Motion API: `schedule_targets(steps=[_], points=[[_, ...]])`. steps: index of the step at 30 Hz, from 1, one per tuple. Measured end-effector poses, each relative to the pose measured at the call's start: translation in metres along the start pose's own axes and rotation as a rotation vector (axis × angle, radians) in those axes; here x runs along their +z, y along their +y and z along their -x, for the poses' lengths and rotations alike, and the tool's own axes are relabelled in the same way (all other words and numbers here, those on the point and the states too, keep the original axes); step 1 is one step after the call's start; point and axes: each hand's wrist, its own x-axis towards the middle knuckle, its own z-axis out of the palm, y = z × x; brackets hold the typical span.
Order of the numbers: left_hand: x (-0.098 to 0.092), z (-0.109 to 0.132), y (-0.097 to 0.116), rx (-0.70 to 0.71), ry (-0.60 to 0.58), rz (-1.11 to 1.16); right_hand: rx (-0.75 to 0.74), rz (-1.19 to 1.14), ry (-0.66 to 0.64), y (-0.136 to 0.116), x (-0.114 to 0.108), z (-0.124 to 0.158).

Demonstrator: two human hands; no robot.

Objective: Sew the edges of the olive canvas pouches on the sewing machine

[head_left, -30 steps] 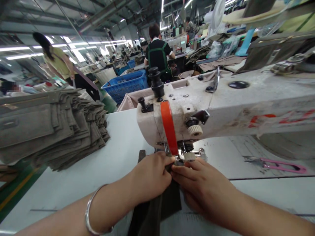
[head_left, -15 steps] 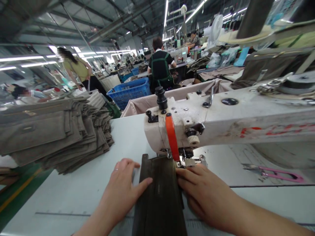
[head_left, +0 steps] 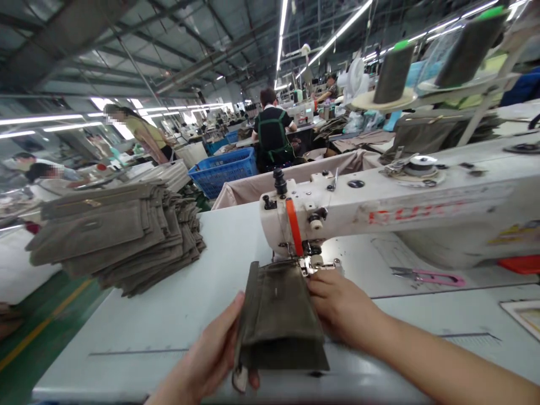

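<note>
A folded dark olive fabric piece (head_left: pixel 280 306) lies under the needle area of a white sewing machine (head_left: pixel 337 208), its near end raised off the table. My left hand (head_left: pixel 215 349) grips its left edge, thumb on the near side and fingers partly hidden beneath. At the lower left corner, a small light-coloured end (head_left: pixel 239 379) sticks out. Close by the metal presser foot (head_left: pixel 307 266), my right hand (head_left: pixel 337 301) has curled fingers holding the right edge of the fabric; its fingertips are partly hidden.
A tall stack of similar olive fabric pieces (head_left: pixel 126 236) stands at the left of the white table (head_left: pixel 169 326). Pink thread snips (head_left: pixel 434 277) lie right of the needle. Beyond are a blue basket (head_left: pixel 225 169), a seated co-worker (head_left: pixel 272 129) and thread cones (head_left: pixel 394 73).
My left hand has gone from lying on the fabric's left side to gripping its near left edge, lifting that end. The right hand stays by the presser foot. The camera view has shifted.
</note>
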Motion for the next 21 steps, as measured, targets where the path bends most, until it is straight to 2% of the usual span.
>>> schedule_targets(steps=[1,2,3,4,5,7,9,11,13,16,21], points=[[-0.006,0.009,-0.002,0.07,0.083,-0.178,-0.006,0.003,-0.01,-0.007,0.002,0.006],[-0.011,0.018,-0.002,0.209,0.2,-0.421,-0.012,0.0,-0.017,-0.015,0.004,0.014],[-0.013,0.026,-0.003,0.39,0.302,-0.677,-0.02,-0.01,-0.017,-0.023,0.007,0.022],[-0.011,0.033,-0.003,0.583,0.341,-0.891,-0.025,-0.025,-0.008,-0.032,0.01,0.03],[-0.006,0.038,-0.003,0.762,0.3,-1.061,-0.029,-0.04,0.018,-0.04,0.014,0.039],[0.014,0.043,-0.008,1.056,0.087,-1.257,-0.014,-0.061,0.112,-0.054,0.02,0.052],[0.038,0.041,-0.017,1.255,0.038,-1.294,0.023,-0.069,0.216,-0.063,0.024,0.061],[0.055,0.036,-0.028,1.3,0.046,-1.253,0.044,-0.083,0.28,-0.069,0.025,0.065],[0.061,0.03,-0.038,1.252,0.019,-1.199,0.056,-0.1,0.311,-0.074,0.025,0.068],[0.06,0.025,-0.048,1.193,-0.024,-1.142,0.106,-0.108,0.334,-0.077,0.024,0.073],[0.06,0.026,-0.054,1.164,0.029,-0.978,0.095,-0.112,0.333,-0.078,0.026,0.079]])
